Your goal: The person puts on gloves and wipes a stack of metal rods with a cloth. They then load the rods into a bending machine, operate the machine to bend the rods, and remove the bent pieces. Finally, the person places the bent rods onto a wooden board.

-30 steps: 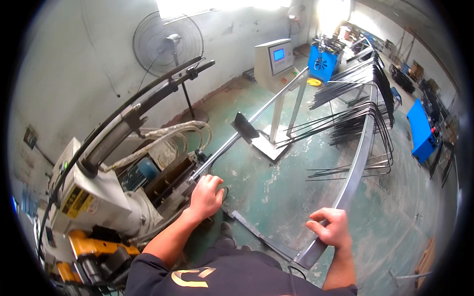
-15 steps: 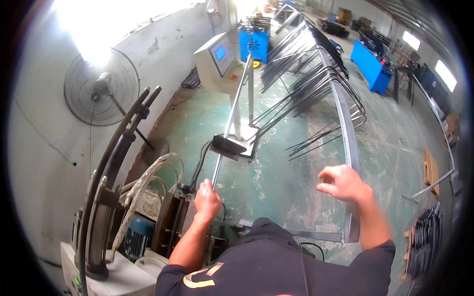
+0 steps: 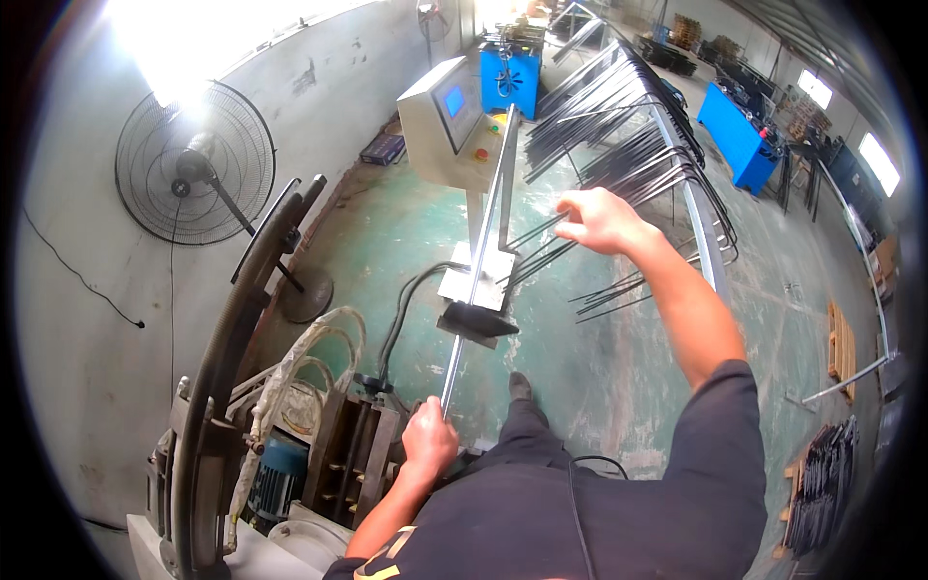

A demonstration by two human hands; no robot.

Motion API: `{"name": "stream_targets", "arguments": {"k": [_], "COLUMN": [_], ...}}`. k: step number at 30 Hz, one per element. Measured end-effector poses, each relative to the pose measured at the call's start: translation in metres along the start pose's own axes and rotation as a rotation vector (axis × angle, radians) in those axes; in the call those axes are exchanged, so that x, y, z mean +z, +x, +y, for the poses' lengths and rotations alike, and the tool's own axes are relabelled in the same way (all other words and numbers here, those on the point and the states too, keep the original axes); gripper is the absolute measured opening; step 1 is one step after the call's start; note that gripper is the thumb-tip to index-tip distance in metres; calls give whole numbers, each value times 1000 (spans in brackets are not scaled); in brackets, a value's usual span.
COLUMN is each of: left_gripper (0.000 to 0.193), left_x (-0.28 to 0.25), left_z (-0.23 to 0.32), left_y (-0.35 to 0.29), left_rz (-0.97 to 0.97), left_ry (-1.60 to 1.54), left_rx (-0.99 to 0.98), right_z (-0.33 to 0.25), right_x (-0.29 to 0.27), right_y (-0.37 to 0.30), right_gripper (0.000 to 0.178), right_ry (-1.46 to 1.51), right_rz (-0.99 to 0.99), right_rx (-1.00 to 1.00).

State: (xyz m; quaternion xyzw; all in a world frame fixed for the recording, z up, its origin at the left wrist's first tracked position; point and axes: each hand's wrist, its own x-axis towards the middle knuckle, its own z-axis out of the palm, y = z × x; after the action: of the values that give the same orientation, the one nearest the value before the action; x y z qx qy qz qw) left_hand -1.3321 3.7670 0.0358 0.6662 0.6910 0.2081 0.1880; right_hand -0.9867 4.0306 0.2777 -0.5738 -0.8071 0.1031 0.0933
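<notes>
My left hand (image 3: 430, 440) is closed round the near end of a long, thin, shiny metal tube (image 3: 454, 372). From there the tube runs forward over a dark, tilted plate (image 3: 480, 321) and past a control box. My right hand (image 3: 601, 220) is raised in the air, thumb and forefinger apart, with nothing visible between them. Beyond and to the right of it, many thin dark bent rods (image 3: 619, 179) hang over a grey metal rack (image 3: 698, 208). From this view I cannot tell how far the right hand is from the rods.
A beige control box (image 3: 430, 126) with a blue screen stands ahead. At lower left is a machine with hoses (image 3: 309, 353) and a blue motor (image 3: 278, 469). A large fan (image 3: 193, 159) is by the wall. Blue machines (image 3: 737, 135) and a wooden pallet (image 3: 841, 348) are further right.
My right hand has moved forward and left, from beside the rack's near bar to in front of the hanging rods. My left hand keeps hold of the tube. The view has shifted.
</notes>
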Motion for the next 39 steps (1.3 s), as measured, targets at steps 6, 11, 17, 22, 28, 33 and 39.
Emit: {"name": "stream_targets", "arguments": {"k": [6, 11, 17, 22, 28, 33, 39], "left_gripper": [22, 16, 17, 15, 16, 14, 15], "left_x": [-1, -2, -3, -2, -2, -7, -9], "left_z": [8, 15, 30, 27, 42, 48, 49], "left_y": [18, 19, 29, 34, 43, 50, 54], "left_rz": [-120, -82, 22, -118, -45, -63, -114], "left_ry": [21, 41, 241, 213, 249, 255, 248], "left_rx": [-163, -266, -243, -377, -452, -489, -521], "right_z": [63, 109, 128, 120, 183, 203, 194], "right_x": [51, 113, 186, 207, 279, 337, 356], "right_y": [163, 274, 354, 390, 405, 431, 451], "right_gripper": [50, 48, 31, 22, 26, 30, 55], "right_ry": [83, 103, 69, 72, 695, 1736, 2007], "right_rz": [17, 50, 166, 376, 531, -21, -183], "right_rx": [85, 94, -135, -221, 627, 625, 400]}}
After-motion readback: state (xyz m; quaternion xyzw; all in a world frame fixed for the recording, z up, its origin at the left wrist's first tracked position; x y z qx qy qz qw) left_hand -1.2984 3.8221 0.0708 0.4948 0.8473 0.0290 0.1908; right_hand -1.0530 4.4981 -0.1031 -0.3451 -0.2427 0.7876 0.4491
